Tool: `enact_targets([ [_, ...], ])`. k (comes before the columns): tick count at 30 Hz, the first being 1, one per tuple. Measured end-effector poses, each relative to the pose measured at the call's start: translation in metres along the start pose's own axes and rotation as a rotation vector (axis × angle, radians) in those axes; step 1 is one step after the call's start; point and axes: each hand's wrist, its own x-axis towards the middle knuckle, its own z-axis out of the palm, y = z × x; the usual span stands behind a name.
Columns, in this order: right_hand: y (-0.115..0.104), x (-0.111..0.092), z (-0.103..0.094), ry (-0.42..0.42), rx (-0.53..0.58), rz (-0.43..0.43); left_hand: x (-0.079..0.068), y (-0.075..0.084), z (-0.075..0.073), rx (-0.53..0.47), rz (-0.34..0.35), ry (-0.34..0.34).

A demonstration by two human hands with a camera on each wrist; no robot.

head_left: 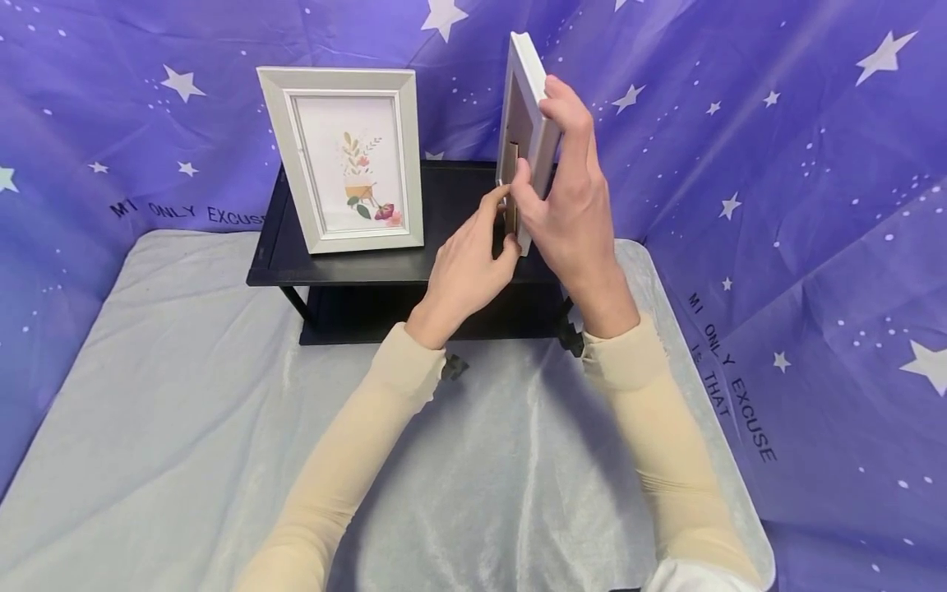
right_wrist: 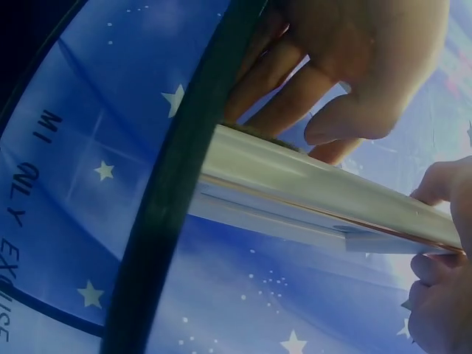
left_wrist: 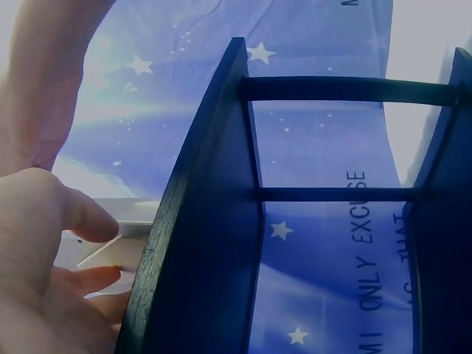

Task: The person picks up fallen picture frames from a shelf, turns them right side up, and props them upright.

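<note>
A white picture frame (head_left: 528,90) stands upright, side-on, at the right of a black two-level rack (head_left: 451,201). Its brown back and narrow stand (head_left: 513,156) face left. My right hand (head_left: 573,197) grips this frame, fingers on the outer edge and thumb at the back. At the lower back, thumb and index finger of my left hand (head_left: 473,263) are about the stand; part of their contact is hidden. In the right wrist view, the frame's pale edge (right_wrist: 310,181) runs between both hands. The left wrist view shows the left fingers beside the rack's edge.
Another picture frame (head_left: 296,148), with a flower print, leans back at the rack's left. Under the rack lies a grey cloth-covered table (head_left: 185,395). Purple star-patterned curtains (head_left: 784,205) hang close behind and to the right.
</note>
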Motion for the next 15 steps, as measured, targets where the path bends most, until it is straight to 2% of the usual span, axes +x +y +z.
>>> enact_targets([
  [5,-0.0003,-0.0028,0.0022,0.026,-0.003,0.015,0.0020,-0.0005,0.0005,-0.013,0.014,0.000],
  [15,-0.0014,-0.0066,0.0087,0.052,-0.017,0.024,0.0035,-0.0038,-0.0001,0.055,0.058,0.029],
])
